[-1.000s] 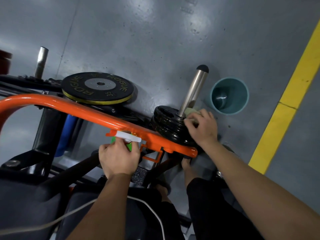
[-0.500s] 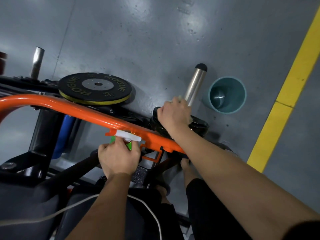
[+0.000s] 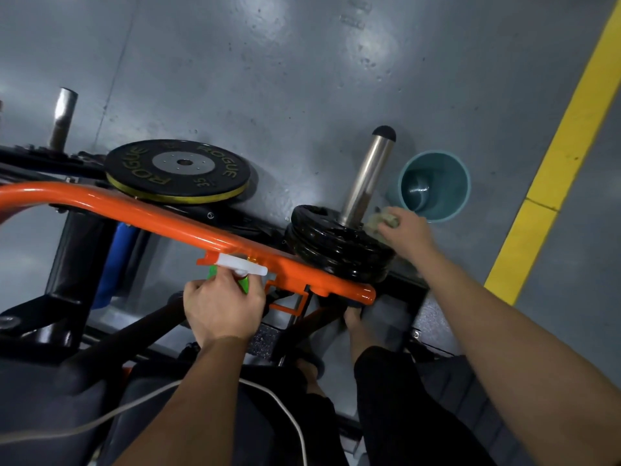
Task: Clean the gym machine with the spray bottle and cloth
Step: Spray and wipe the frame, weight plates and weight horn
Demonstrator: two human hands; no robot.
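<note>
My left hand (image 3: 223, 309) grips a green spray bottle (image 3: 242, 271) with a white nozzle, held against the orange frame bar (image 3: 161, 218) of the gym machine. My right hand (image 3: 408, 235) holds a pale crumpled cloth (image 3: 383, 222) pressed on the right edge of the stacked black weight plates (image 3: 332, 245), at the base of the steel loading post (image 3: 366, 176). Most of the bottle is hidden under my left hand.
A teal bucket (image 3: 437, 186) stands on the grey floor just right of the post. A black Rogue plate (image 3: 178, 169) lies behind the orange bar. A yellow floor line (image 3: 551, 163) runs along the right. A white cable (image 3: 275, 405) crosses my lap.
My right hand moved with the cloth from the plates' near right side, across to their left top, then back to the right edge by the post. The left hand stayed put.
</note>
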